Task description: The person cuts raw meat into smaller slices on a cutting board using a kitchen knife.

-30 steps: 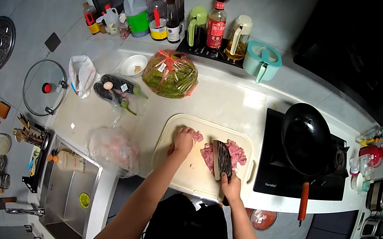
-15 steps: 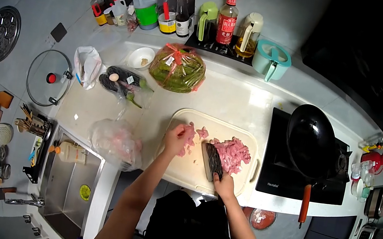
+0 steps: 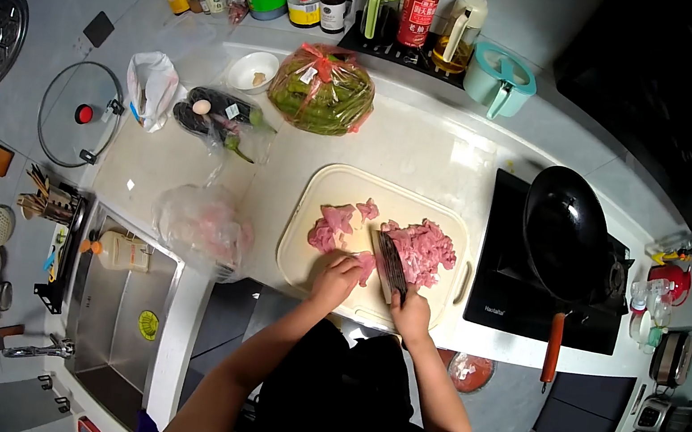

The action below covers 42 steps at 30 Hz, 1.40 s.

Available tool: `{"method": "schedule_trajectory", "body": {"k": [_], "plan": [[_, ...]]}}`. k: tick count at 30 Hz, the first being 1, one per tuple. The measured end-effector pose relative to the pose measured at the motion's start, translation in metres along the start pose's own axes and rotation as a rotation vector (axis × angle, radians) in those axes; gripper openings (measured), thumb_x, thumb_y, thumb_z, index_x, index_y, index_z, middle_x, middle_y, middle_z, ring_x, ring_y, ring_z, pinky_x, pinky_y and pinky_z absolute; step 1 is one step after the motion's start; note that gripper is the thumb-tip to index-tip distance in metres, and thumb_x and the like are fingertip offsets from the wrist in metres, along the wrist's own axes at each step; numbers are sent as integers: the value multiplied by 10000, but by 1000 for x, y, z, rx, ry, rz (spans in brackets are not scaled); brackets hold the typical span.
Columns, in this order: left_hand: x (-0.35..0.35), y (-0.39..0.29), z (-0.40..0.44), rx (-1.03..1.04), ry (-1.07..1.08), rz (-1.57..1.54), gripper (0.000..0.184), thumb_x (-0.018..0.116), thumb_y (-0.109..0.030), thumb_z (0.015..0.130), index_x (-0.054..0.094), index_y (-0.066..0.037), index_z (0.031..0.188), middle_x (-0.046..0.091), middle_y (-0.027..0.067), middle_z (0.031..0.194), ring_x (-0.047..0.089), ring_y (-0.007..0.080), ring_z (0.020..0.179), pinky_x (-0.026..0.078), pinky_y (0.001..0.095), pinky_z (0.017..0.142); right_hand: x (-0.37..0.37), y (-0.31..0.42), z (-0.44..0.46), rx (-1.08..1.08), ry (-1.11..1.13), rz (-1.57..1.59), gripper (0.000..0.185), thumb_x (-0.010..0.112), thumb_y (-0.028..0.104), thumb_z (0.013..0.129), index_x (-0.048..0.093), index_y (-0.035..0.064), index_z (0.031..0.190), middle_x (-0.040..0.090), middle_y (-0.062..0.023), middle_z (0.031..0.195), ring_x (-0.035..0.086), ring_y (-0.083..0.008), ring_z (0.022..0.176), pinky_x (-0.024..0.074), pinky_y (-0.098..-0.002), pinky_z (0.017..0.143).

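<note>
A dark-bladed kitchen knife [image 3: 392, 267] stands over the cream cutting board [image 3: 294, 271], its handle in the closed grip of my right hand [image 3: 412, 315]. Left of the blade, my left hand [image 3: 338, 280] has its fingers bent over a piece of raw meat [image 3: 366, 268] lying on the board. Several larger pieces of pink meat [image 3: 331, 227] lie at the board's left, with a smaller piece [image 3: 368, 209] above. To the right of the knife is a heap of sliced meat [image 3: 424, 251].
A black wok [image 3: 564, 237] sits on the stove [image 3: 498, 285] at right. Left of the board lie a plastic bag [image 3: 204, 225], bagged eggplants [image 3: 222, 113] and an egg [image 3: 201, 106]. Behind are a bag of green vegetables [image 3: 322, 95] and a small bowl [image 3: 253, 72]. A sink [image 3: 116, 324] is at lower left.
My left hand has moved from the meat at the board's left to a piece beside the knife. The knife stays next to the sliced heap. The whole view has shifted slightly.
</note>
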<state>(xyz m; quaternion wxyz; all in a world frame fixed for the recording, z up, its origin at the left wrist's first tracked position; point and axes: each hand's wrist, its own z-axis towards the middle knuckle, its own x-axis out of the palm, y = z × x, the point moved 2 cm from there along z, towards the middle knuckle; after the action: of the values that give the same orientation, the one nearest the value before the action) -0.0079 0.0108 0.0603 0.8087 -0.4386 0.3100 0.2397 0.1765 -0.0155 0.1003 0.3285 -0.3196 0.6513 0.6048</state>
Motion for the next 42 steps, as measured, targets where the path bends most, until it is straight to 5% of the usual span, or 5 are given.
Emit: {"method": "schedule_trajectory", "body": {"k": [9, 12, 20, 30, 42], "plan": [[17, 13, 11, 4, 0, -27, 139, 631, -30, 643, 638, -32, 781, 617, 65, 900, 576, 254, 884, 472, 346, 789, 2, 29, 4, -63, 141, -269, 204, 527, 197, 829, 537, -7, 837, 627, -226, 730, 626, -353, 573, 510, -441, 527], [17, 9, 10, -36, -2, -10, 133, 631, -42, 644, 640, -43, 777, 618, 60, 904, 576, 247, 885, 473, 347, 796, 22, 22, 16, -136, 83, -269, 244, 531, 210, 831, 537, -34, 809, 583, -214, 561, 593, -380, 501, 496, -458, 488], [20, 11, 5, -34, -30, -47, 76, 633, -89, 661, 636, -55, 729, 612, 36, 893, 578, 223, 871, 470, 332, 790, 26, 16, 32, 15, -95, 91, 269, 558, 218, 823, 543, -51, 819, 584, -266, 632, 596, -425, 598, 480, -494, 545], [12, 9, 3, -62, -78, -41, 60, 637, -81, 694, 623, -54, 745, 606, 46, 873, 566, 239, 863, 471, 348, 772, 8, 29, -1, -96, 189, -372, 207, 538, 193, 809, 510, -11, 827, 638, -219, 717, 630, -343, 540, 517, -431, 493], [8, 9, 1, -74, -154, -81, 108, 658, -28, 658, 646, -42, 765, 615, 56, 850, 579, 246, 844, 478, 345, 752, 20, 17, 23, -15, 11, -65, 276, 565, 233, 823, 542, -40, 791, 582, -260, 616, 600, -411, 585, 494, -478, 560]]}}
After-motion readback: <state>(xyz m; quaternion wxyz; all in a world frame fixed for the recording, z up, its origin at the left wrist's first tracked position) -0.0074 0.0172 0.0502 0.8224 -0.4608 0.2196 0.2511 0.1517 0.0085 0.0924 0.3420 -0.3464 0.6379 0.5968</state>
